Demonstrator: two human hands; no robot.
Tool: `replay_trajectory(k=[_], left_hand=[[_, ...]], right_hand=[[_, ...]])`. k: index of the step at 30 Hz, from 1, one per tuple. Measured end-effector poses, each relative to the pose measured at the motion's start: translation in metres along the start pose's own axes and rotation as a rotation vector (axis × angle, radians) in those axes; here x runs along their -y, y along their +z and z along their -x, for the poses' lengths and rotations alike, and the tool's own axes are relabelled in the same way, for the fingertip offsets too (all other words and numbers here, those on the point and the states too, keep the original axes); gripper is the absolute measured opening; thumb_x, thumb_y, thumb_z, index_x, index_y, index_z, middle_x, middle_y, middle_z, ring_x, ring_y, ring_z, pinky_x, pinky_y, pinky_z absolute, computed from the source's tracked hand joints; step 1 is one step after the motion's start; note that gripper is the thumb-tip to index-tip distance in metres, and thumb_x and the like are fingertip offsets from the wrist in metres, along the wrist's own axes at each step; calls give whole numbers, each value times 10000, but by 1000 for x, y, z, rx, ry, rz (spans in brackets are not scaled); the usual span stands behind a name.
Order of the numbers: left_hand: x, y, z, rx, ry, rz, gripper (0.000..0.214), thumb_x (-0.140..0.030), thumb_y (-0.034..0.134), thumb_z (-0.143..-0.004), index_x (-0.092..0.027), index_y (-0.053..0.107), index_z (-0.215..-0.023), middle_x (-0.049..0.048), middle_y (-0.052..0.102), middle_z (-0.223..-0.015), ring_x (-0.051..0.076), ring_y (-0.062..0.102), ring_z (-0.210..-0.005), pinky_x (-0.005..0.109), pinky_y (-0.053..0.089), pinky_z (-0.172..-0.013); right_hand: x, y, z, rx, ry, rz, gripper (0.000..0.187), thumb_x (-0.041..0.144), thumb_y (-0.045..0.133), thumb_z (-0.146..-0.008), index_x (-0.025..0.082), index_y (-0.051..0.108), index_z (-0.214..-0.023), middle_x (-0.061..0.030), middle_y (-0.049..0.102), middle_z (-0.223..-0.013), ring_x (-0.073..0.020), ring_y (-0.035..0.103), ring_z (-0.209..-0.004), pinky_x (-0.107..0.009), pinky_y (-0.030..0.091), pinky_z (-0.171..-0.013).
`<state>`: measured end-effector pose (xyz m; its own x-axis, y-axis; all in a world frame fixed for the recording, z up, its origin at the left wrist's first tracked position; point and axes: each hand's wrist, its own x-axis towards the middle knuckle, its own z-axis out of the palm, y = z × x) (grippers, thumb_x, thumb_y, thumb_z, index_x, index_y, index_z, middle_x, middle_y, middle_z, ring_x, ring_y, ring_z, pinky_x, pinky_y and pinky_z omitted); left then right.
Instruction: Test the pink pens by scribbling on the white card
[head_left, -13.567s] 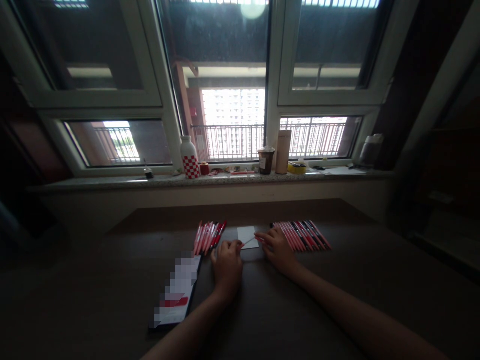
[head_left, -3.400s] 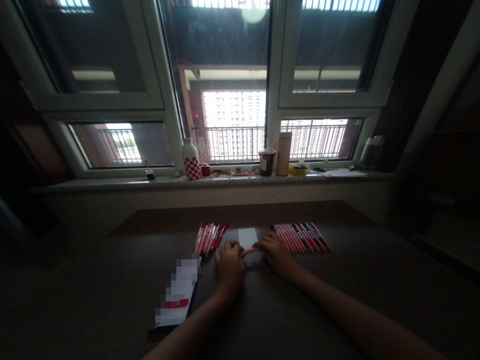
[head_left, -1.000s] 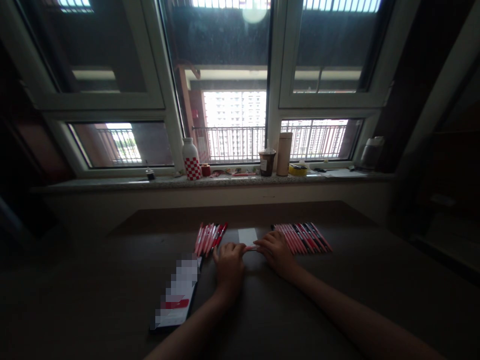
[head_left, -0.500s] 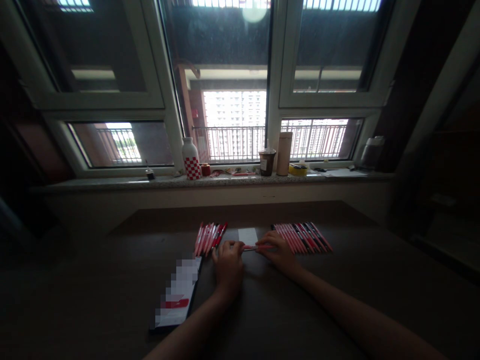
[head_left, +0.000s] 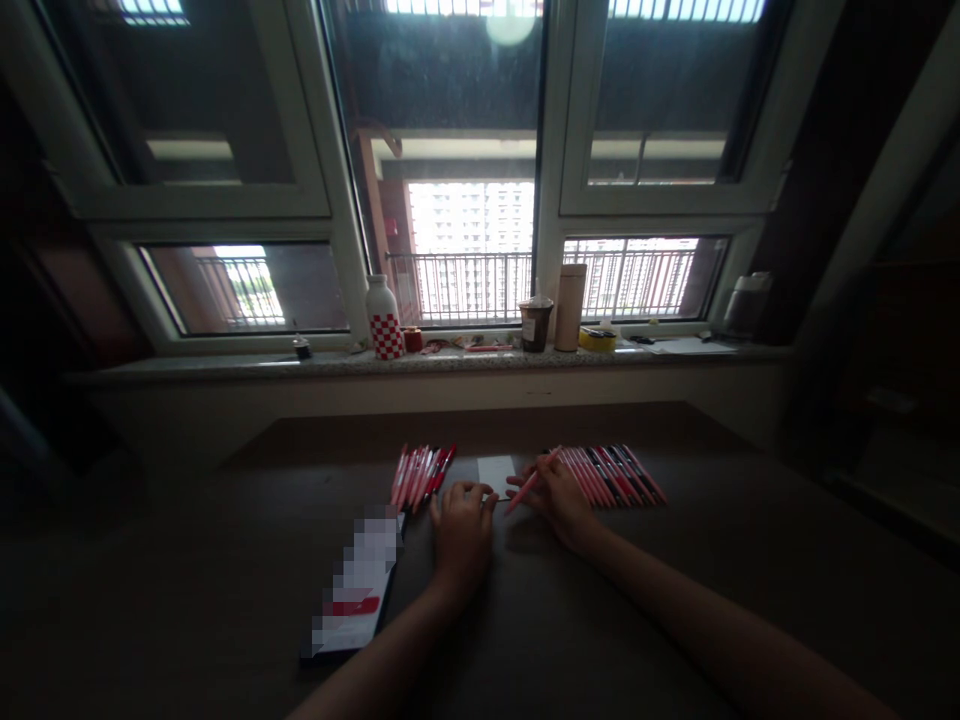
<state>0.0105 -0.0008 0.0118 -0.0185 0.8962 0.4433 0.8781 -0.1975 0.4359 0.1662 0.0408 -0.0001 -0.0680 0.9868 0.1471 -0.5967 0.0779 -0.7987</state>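
My right hand (head_left: 562, 503) grips a pink pen (head_left: 523, 494) between thumb and fingers; the pen slants, its lower end toward me. Facing it, my left hand (head_left: 461, 522) rests on the table with fingers bent and slightly apart, and no pen shows in it. Beyond the gap between both hands lies a small white card (head_left: 496, 473). A row of pink, red and black pens (head_left: 611, 476) lies just right of my right hand. Left of the card is a smaller group of pink and red pens (head_left: 421, 475), close to my left fingers.
A long flat box (head_left: 364, 580), partly blurred out, lies left of my left forearm on the dark table (head_left: 600, 640). Behind, the windowsill (head_left: 465, 362) carries a checkered bottle (head_left: 386, 325), a drink cup (head_left: 535, 325), a tan cylinder (head_left: 570, 308) and yellow tape rolls (head_left: 598, 340).
The pink pen was level between both hands. It has left my left hand and turned to a slant in my right hand. My left fingers have loosened.
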Motion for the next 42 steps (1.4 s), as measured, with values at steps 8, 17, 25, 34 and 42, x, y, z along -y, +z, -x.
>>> replay_trajectory(k=[8,17,25,34,42], left_hand=[[-1,0,-1,12,2,-27,320,-359,356,-917,-247,651,-968,44,608,-1030,203,511,-1006,434,265,-993],[0,0,0,36,0,-78,314,-381,377,-904,-262,665,-945,44,604,-1048,216,495,-1024,427,289,-961],[2,4,0,52,5,-80,308,-389,390,-896,-260,668,-928,50,602,-1048,220,483,-1043,434,276,-966],[4,7,0,58,18,-50,265,-381,423,-883,-273,661,-926,36,619,-1052,221,476,-1069,458,252,-994],[5,9,0,67,29,-46,266,-374,417,-886,-269,656,-933,42,623,-1048,227,472,-1079,476,237,-1009]], right_hand=[[3,-11,-10,73,163,-397,231,437,645,-809,252,508,-788,53,539,-622,-109,497,-515,-297,487,-570],[29,-7,-5,251,276,-451,486,668,475,-801,210,475,-637,-3,520,-664,-157,489,-606,-332,439,-616],[27,-8,-4,196,217,-453,431,526,452,-828,199,399,-552,4,464,-619,-151,448,-585,-333,417,-608],[28,-8,-5,204,251,-450,482,636,457,-801,206,407,-589,3,473,-632,-155,451,-592,-338,419,-615],[25,-9,-6,188,230,-442,414,519,470,-810,205,376,-557,9,454,-608,-150,433,-572,-331,410,-599]])
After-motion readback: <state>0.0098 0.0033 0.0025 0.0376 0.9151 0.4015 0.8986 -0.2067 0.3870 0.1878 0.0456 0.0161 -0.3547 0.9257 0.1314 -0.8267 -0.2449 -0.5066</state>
